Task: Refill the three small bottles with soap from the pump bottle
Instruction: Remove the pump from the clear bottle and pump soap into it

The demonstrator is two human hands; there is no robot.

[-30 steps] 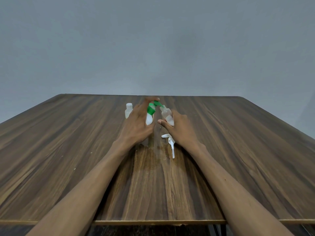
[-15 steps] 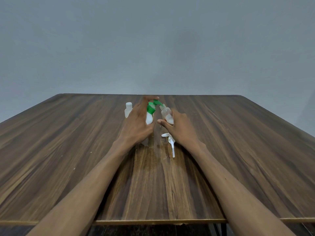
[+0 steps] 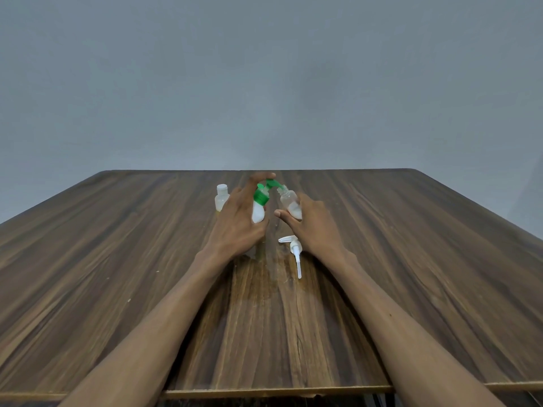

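Pump bottle: white body w/ green pump head, upright near table centre; we see its nozzle aimed right, tip just at the mouth of the sm. bottle.
L hand: we wrap it round the pump bottle, fingers curled on the body, one finger up on top of the green head.
R hand: we grip the clear bottle, fingers curled behind it, thumb out front-left.
Clear bottle: uncapped, tilted w/ neck leaning left toward the nozzle; white soap sits in its lower part, upper part see-through.
Capped bottle: sm., white cap on, stands upright just left of L hand, apart from it.
Third sm. bottle: we can't tell where it is.
White pump: loose pump head w/ dip tube, lying flat on the table nearer us, just beside R wrist.
Table: dark wood grain; wet-looking sheen in the middle, below the hands.
Vs 0.5 s ago: both grips same, bottles in same spots; we spot no clear shift.
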